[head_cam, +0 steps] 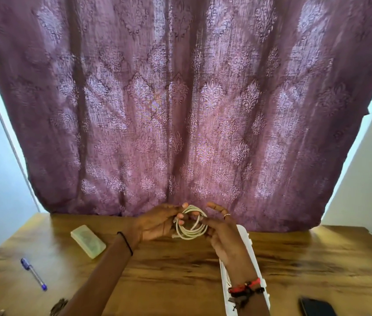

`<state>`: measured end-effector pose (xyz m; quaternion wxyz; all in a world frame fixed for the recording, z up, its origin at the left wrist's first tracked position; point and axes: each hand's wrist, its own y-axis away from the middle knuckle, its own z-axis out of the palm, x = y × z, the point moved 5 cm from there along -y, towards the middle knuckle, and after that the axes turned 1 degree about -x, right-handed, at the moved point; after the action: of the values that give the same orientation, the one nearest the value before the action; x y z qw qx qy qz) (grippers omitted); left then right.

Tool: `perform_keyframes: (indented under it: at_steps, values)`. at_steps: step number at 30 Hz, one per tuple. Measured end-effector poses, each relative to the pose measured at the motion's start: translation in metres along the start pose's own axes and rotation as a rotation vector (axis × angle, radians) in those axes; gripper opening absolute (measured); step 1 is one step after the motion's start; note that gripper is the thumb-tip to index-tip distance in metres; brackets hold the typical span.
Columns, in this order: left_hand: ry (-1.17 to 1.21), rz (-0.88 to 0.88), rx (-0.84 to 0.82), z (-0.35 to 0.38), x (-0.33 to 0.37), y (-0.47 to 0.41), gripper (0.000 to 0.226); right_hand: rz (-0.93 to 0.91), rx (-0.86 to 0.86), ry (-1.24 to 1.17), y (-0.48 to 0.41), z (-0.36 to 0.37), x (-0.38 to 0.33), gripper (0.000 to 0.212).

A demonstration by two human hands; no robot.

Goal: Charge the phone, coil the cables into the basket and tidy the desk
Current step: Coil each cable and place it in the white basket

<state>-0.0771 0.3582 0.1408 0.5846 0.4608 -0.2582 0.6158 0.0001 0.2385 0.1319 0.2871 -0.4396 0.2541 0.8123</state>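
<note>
While fingers [181,216] hold the cable [190,226], pen [33,274] and phone [316,307] flank them.

Home rm: purple patterned curtain [180,106] behind wooden desk [157,281] w/ pen [33,274], phone [317,307].

Two bare forearms enter from the six o'clock edge, with no sleeves in view. The left hand [155,224] has a thin black band [125,244] around its wrist, lying at about seven o'clock from the hand. The right hand [225,238] wears a slim pale ring [226,215] on one finger, at twelve o'clock from the palm. At five o'clock from that hand, a red and black thread bracelet [246,287] circles the wrist, its loose dark ends hanging below.
</note>
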Motion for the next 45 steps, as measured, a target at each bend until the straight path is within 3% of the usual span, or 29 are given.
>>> perform_keyframes:
  at_steps: [3, 7, 9, 12, 14, 16, 19, 22, 24, 27, 29, 37, 45]
  values:
    - [-0.116, 0.001, 0.047, -0.001, -0.001, -0.001, 0.021, 0.181, -0.055, -0.302, -0.005, 0.002, 0.012, 0.061]
    - [-0.119, 0.050, 0.076, -0.001, -0.003, -0.004, 0.020, 0.190, -0.196, -0.468, -0.011, 0.002, 0.017, 0.112]
    - [-0.136, 0.071, 0.102, -0.003, -0.003, -0.007, 0.021, 0.117, -0.230, -0.360, -0.009, 0.001, 0.013, 0.101]
    - [-0.176, 0.096, 0.207, -0.011, -0.004, -0.014, 0.020, -0.165, -0.200, 0.121, -0.001, 0.006, -0.004, 0.055]
    - [-0.215, 0.128, 0.252, -0.012, -0.001, -0.016, 0.021, -0.414, -0.067, 0.598, 0.002, 0.010, -0.015, 0.024]
    - [-0.280, 0.172, 0.278, -0.012, 0.005, -0.015, 0.026, -0.511, 0.075, 0.798, 0.001, 0.004, -0.015, 0.021]
    - [-0.372, 0.237, 0.237, -0.008, 0.013, -0.009, 0.041, -0.557, 0.202, 0.672, 0.006, -0.005, -0.018, 0.015]
    - [-0.516, 0.316, 0.272, -0.003, 0.019, -0.004, 0.037, -0.517, 0.130, 0.434, 0.009, -0.002, -0.018, 0.017]
    - [-0.669, 0.381, 0.327, -0.003, 0.023, -0.005, 0.030, -0.405, 0.075, 0.227, 0.008, 0.005, -0.013, 0.016]
    - [-0.850, 0.447, 0.374, -0.006, 0.025, -0.006, 0.028, -0.096, -0.066, -0.091, 0.006, 0.009, -0.002, 0.019]
    - [-0.853, 0.454, 0.388, -0.007, 0.023, -0.006, 0.031, 0.051, -0.105, -0.156, 0.007, 0.007, 0.002, 0.024]
    - [-0.729, 0.465, 0.393, -0.006, 0.017, -0.003, 0.031, 0.070, -0.037, 0.007, 0.001, 0.000, 0.006, 0.024]
    - [-0.274, 0.368, 0.365, -0.018, 0.003, -0.005, 0.022, -0.247, 0.053, 0.327, -0.005, -0.007, -0.005, 0.015]
